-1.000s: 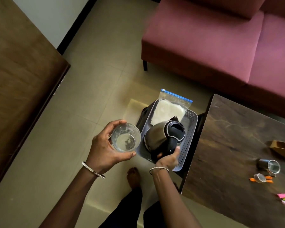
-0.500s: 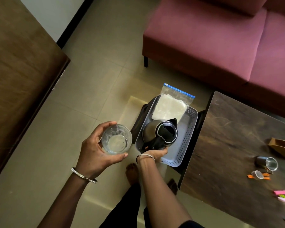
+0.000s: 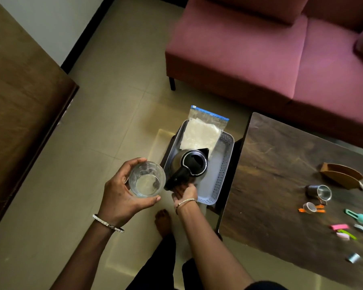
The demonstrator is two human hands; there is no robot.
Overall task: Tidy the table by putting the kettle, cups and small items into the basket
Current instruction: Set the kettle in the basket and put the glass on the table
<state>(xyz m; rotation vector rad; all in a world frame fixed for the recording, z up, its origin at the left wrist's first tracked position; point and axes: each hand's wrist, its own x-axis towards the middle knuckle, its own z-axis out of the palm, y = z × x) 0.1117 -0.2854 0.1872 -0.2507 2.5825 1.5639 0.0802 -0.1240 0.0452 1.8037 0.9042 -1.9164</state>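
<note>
While holding the kettle (image 3: 192, 164) by its handle in the right grip (image 3: 184, 191), low inside the basket (image 3: 220, 174) next to the plastic bag (image 3: 199, 132), and the glass cup (image 3: 146, 178) in the left grip (image 3: 117, 193), beware of releasing it tilted and knocking the cup.

Dim, warm light; wide-angle bending; edges slightly soft.
</note>
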